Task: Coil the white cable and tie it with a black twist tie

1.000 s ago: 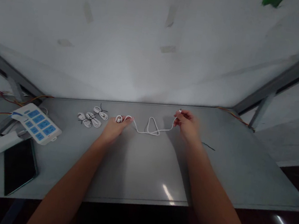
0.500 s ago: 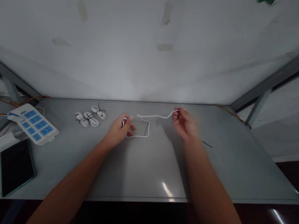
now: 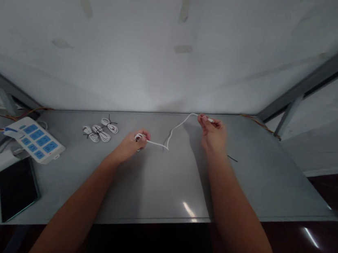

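Head view: left hand (image 3: 133,143) clamped on the coiled end of the cable (image 3: 167,146), right hand (image 3: 214,135) pinching its plug, slack between them mid-frame! 3 bundles (image 3: 104,134) centre-left; far left, a strip (image 3: 36,137), any lettering too small to read. Grey table (image 3: 162,183) below, pale wall (image 3: 127,68) across the top.

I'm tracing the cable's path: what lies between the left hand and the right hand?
In the head view, a stretch of white cable runs from the left hand to the right hand, with a sharp bend partway.
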Motion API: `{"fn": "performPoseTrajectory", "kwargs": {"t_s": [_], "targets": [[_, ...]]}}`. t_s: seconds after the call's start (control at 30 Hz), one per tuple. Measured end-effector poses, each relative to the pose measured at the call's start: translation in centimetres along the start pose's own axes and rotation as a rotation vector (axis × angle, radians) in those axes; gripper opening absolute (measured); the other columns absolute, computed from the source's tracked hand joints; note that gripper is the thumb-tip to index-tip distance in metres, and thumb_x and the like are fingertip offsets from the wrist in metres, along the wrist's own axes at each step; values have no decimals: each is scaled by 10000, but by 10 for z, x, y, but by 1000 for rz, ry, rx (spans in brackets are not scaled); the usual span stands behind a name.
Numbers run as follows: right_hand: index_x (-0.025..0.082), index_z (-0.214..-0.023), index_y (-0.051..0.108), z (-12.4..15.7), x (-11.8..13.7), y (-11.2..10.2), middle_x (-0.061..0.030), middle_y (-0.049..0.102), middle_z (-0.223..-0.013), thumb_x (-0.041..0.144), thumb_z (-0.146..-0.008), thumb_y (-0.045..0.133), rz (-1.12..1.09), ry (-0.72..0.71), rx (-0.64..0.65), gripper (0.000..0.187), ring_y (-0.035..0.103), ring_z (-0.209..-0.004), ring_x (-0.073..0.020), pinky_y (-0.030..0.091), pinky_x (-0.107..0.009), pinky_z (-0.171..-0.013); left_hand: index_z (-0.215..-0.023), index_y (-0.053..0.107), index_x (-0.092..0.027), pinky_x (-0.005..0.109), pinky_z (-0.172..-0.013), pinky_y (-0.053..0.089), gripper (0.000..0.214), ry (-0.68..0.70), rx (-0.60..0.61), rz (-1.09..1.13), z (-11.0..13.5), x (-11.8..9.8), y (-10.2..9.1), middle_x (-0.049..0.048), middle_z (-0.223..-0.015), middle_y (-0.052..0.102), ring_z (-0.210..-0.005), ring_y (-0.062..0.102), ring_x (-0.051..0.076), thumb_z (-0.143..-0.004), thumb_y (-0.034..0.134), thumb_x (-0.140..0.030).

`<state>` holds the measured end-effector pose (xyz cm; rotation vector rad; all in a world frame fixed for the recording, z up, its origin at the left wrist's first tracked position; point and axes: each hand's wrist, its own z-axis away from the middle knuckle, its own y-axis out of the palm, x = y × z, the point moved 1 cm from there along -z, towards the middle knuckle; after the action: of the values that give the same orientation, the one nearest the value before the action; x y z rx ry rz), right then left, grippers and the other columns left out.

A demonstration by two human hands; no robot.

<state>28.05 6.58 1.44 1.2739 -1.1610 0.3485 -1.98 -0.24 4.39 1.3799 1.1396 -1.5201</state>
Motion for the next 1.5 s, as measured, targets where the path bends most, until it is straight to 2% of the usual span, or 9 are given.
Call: {"fn": "performPoseTrajectory", "kwargs": {"t_s": [0.1, 0.2, 0.37, 0.53, 0.7, 0.97, 1.1, 1.23, 1.5], "targets": [[251, -781, 568, 4, -4, 2, 39, 699, -724, 342, -627, 963, 121, -3, 24, 434, 741, -743, -168, 649, -370, -837, -1043, 690, -177, 238, -510, 254, 489, 64, -163, 238, -6, 5, -3, -84, -574, 383, -513, 331, 90, -792, 808, -580], [259, -807, 600, 8, -3, 3, 42, 670, -704, 385, -642, 939, 272, 47, 117, 397, 698, -638, -160, 622, -334, -665, -940, 706, -179, 227, -495, 276, 395, 91, -291, 410, -13, 9, -3, -83, -576, 350, -499, 308, 80, -820, 807, -541], [234, -787, 677, 16, 5, 8, -6, 697, -744, 386, -665, 920, 469, 198, 444, 312, 649, -590, -155, 554, -325, -582, -714, 568, -196, 250, -651, 498, 483, 118, -507, 467, -21, 17, -4, 37, -840, 679, -720, 630, 134, -815, 773, -621], [211, -794, 639, 33, 16, 18, 23, 691, -654, 348, -667, 929, 481, 434, 796, 345, 635, -538, -137, 520, -279, -555, -750, 505, -222, 362, -885, 565, 536, 159, -506, 419, -23, 20, 1, -37, -636, 581, -774, 745, 201, -850, 681, -718], [197, -775, 622, 50, 24, 29, 9, 722, -734, 298, -678, 941, 290, 579, 1024, 348, 675, -589, -132, 568, -274, -585, -887, 486, -247, 304, -680, 558, 500, 97, -492, 216, -17, 22, 7, -71, -585, 597, -554, 680, 166, -877, 650, -719], [237, -786, 743, 49, 23, 32, -8, 755, -933, 301, -707, 937, 15, 424, 765, 219, 746, -808, -151, 621, -312, -782, -946, 464, -235, 271, -508, 520, 543, -36, -352, 282, -16, 25, 16, -47, -654, 655, -566, 724, 200, -834, 715, -703], [247, -827, 780, 46, 18, 32, -27, 800, -932, 352, -699, 939, 92, 384, 670, 229, 760, -834, -171, 628, -339, -831, -975, 549, -196, 270, -524, 546, 489, -95, -329, 401, -16, 21, 19, 51, -929, 761, -662, 760, 196, -868, 720, -641], [223, -806, 774, 50, 11, 35, -38, 817, -883, 352, -679, 941, 201, 374, 698, 247, 759, -763, -177, 631, -348, -785, -993, 605, -168, 262, -568, 541, 401, -166, -253, 444, -16, 20, 19, 148, -1121, 786, -698, 755, 176, -949, 659, -563], [198, -972, 687, 70, -6, 44, -19, 775, -742, 301, -678, 919, 378, 547, 881, 388, 700, -631, -160, 578, -302, -648, -937, 537, -181, 311, -639, 605, 356, -292, -188, 531, -10, 21, 29, 40, -772, 698, -714, 760, 213, -982, 628, -522]]}}
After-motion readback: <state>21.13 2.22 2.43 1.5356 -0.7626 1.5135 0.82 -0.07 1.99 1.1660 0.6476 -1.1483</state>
